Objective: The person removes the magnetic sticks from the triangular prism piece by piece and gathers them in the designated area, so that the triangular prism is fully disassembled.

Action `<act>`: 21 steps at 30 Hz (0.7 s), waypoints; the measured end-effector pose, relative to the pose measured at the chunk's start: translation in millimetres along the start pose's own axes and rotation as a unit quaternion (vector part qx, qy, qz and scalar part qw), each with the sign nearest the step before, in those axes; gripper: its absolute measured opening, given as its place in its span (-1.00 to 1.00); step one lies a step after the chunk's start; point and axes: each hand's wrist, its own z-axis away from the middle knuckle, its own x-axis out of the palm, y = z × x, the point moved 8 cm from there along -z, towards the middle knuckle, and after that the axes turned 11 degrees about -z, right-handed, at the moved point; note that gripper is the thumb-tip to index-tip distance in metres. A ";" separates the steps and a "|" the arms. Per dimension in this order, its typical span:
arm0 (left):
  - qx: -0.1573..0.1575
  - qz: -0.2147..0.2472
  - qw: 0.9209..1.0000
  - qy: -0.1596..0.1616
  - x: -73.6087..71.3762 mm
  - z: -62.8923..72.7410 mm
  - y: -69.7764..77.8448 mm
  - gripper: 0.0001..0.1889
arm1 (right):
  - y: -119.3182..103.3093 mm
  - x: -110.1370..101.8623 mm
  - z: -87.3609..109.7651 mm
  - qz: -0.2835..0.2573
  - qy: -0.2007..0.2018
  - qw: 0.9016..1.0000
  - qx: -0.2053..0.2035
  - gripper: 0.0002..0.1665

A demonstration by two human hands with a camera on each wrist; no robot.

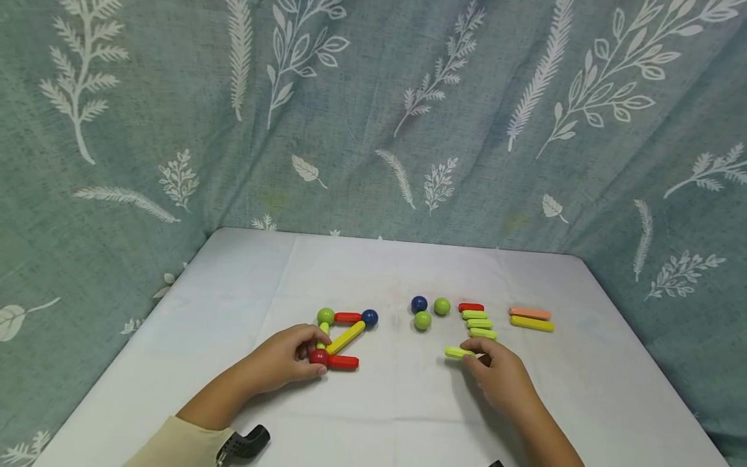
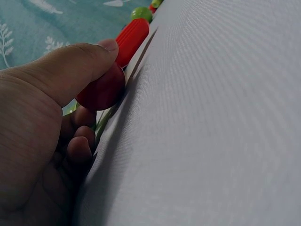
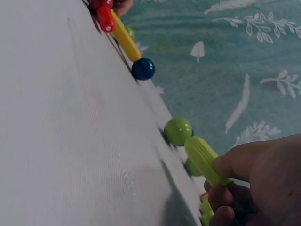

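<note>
Nearest, at the left, a beige fabric sleeve (image 1: 181, 444) ends at a dark wrist strap (image 1: 251, 443). The left hand (image 1: 283, 363) has its grip closed around a glossy red ball (image 1: 319, 357), the near corner of a flat triangle of balls and sticks. From that ball a ribbed red plastic-looking stick (image 1: 343, 362) juts rightward, its outer end free. The right hand (image 1: 497, 375) pinches a ribbed lime-green stick (image 1: 458, 352) in a narrow grip, apparently above the white tabletop (image 1: 408, 402). That stick lies well to the right of the left grip, roughly in line with the jutting one; its long axis runs about side to side, free tip pointing left.

Farther out, three loose balls (image 1: 423, 320) sit between triangle and a row of short sticks (image 1: 479, 323). Behind hangs a blue-green leaf-patterned cloth (image 1: 350, 143).
</note>
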 end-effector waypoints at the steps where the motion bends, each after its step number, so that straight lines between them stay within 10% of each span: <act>1: 0.003 0.001 1.000 0.002 -0.8 -0.1 0.2 -0.56 | 2.0 -2.5 1.2 -0.001 0.001 1.000 0.002 -0.77; 21: -0.006 -0.001 1.000 -0.001 2.1 -1.7 -2.0 -0.55 | 41.3 -36.4 4.9 0.052 0.000 0.998 0.033 -0.68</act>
